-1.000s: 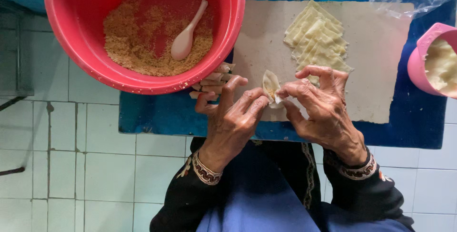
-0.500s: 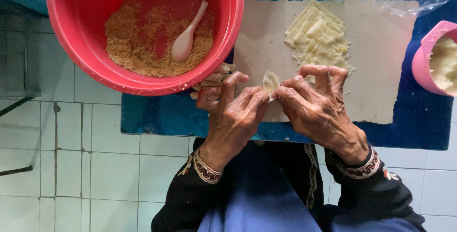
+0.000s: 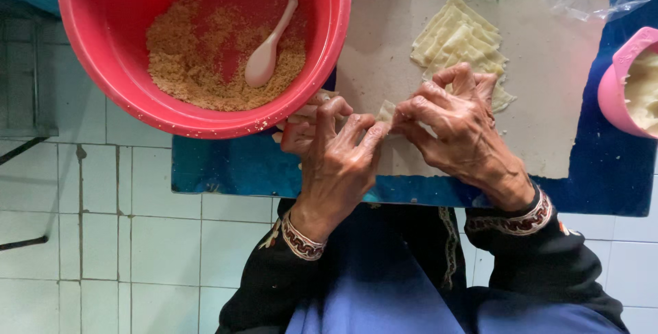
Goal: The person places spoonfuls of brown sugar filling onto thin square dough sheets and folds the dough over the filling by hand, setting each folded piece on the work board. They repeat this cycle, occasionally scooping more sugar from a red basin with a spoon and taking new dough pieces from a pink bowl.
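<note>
Pinching now: we hold a small pale folded dough wrapper (image 3: 386,111) between both hands, above the near edge of the flat beige rectangular board (image 3: 548,121); its edges look part-pressed, though our fingers hide most of it
Done so far: we judge this one wrapper already filled and folded; we see no finished pieces anywhere in view
Left to do: a fanned stack of thin pale-yellow wrapper squares (image 3: 456,39) lies untouched on the far part of the board; the round red plastic bowl (image 3: 96,53) holds plenty of crumbly tan filling (image 3: 181,67) with a pale pink plastic spoon (image 3: 269,46) resting in it; we reckon much work remains
Left hand (image 3: 336,163): knuckles up, fingers curled, fingertips clamped on the wrapper's left edge; it lies just beside the bowl's rim
Right hand (image 3: 459,125): back upward, fingers bent inward, thumb and forefinger nipping the wrapper's right edge; wrist angled from the right
Around us: a blue tabletop (image 3: 226,169) under the board; a pink cup of whitish paste (image 3: 634,84) at the right edge
</note>
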A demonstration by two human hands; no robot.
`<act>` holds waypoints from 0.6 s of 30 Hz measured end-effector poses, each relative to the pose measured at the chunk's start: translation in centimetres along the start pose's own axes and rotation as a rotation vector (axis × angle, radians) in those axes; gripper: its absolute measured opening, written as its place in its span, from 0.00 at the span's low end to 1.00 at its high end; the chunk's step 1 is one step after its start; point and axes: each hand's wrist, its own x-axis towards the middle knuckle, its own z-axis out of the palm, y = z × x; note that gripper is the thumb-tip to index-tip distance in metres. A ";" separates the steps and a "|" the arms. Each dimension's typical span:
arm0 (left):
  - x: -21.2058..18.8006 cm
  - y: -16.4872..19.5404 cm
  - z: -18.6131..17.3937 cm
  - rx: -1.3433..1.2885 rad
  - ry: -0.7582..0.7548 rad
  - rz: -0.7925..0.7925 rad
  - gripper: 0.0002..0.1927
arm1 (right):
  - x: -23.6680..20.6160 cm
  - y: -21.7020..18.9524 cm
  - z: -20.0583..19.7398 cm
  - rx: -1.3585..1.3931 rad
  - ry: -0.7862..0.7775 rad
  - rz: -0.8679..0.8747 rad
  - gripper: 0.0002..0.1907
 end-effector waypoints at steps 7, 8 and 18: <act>-0.1 -0.4 0.1 -0.016 0.030 0.007 0.09 | -0.9 -2.0 -0.7 -0.144 0.025 -0.057 0.13; -0.1 -0.4 0.2 -0.010 0.031 0.009 0.09 | -0.8 -2.1 -0.8 -0.169 0.023 -0.063 0.12; 0.1 -0.1 0.2 -0.031 0.074 0.013 0.11 | 0.4 -0.8 -0.8 -0.115 -0.060 -0.049 0.10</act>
